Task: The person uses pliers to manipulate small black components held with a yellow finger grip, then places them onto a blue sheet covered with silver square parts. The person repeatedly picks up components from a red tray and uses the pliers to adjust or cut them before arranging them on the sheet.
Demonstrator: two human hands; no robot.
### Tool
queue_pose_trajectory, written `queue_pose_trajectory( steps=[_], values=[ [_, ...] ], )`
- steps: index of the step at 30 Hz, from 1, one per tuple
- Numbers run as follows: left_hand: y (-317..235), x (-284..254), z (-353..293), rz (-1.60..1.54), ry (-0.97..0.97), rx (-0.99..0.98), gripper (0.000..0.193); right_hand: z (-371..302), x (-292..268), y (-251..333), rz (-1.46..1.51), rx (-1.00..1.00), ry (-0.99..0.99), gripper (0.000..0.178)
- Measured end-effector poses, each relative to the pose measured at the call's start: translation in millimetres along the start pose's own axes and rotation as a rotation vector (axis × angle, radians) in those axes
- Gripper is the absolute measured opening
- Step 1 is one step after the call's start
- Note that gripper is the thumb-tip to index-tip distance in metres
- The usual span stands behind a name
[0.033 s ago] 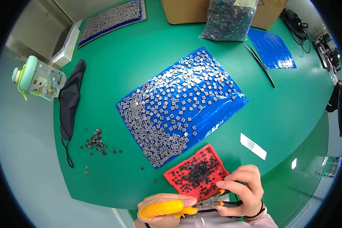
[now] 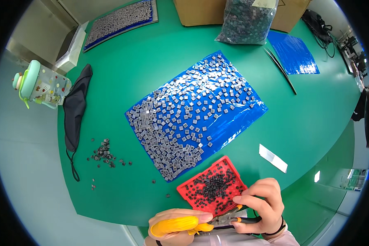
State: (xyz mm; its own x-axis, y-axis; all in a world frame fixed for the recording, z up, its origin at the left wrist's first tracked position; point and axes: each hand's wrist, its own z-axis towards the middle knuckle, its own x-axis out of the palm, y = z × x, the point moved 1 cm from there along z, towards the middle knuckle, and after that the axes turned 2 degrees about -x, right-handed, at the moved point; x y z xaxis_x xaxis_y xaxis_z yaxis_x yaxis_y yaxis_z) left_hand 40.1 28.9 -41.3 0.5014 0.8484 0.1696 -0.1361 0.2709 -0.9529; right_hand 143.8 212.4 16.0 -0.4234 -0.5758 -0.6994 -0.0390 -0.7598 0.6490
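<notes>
Near the lower edge, my left hand [image 2: 170, 219] is closed, with a bright yellow soft-looking piece [image 2: 176, 225] over its fingers; whether it is held or worn is unclear. Its thumb tip and whatever it pinches meet just below the red tray [image 2: 230, 163]. My right hand [image 2: 266, 203] curls round hand pliers with black-and-orange handles [image 2: 244, 220], whose jaws reach toward my left fingertips. Between the hands, the small workpiece is too hidden to make out. Many small black parts [image 2: 215, 186] lie in the tray, right beside both hands.
Small grey square pieces [image 2: 172, 147] cover much of a blue sheet [image 2: 233, 131]. Loose dark parts [image 2: 103, 151] lie left, near a black pouch [image 2: 74, 110] and a bottle [image 2: 45, 84]. Tweezers [image 2: 281, 70], a filled bag [image 2: 248, 22] and a white strip [image 2: 273, 158] are farther off.
</notes>
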Motion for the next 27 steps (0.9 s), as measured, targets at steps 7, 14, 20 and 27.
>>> queue_pose_trajectory(
  steps=[7, 14, 20, 27],
  values=[
    [-18.5, 4.6, 9.4, -0.040, 0.118, -0.300, 0.026, -1.9, -4.2, -1.3, -0.051, 0.000, -0.072, 0.045],
    [-15.0, 14.0, 20.2, -0.052, 0.224, -0.157, 0.019, -3.7, -0.4, -1.9, -0.085, -0.035, -0.052, 0.045],
    [-3.4, 12.3, 24.0, -0.099, 0.382, -0.063, 0.015, -8.9, 0.5, -6.0, -0.079, -0.068, -0.049, 0.046],
    [-1.6, 11.1, 22.5, -0.089, 0.418, -0.048, 0.014, -7.9, 0.5, -7.3, -0.075, -0.108, -0.041, 0.046]
  ],
)
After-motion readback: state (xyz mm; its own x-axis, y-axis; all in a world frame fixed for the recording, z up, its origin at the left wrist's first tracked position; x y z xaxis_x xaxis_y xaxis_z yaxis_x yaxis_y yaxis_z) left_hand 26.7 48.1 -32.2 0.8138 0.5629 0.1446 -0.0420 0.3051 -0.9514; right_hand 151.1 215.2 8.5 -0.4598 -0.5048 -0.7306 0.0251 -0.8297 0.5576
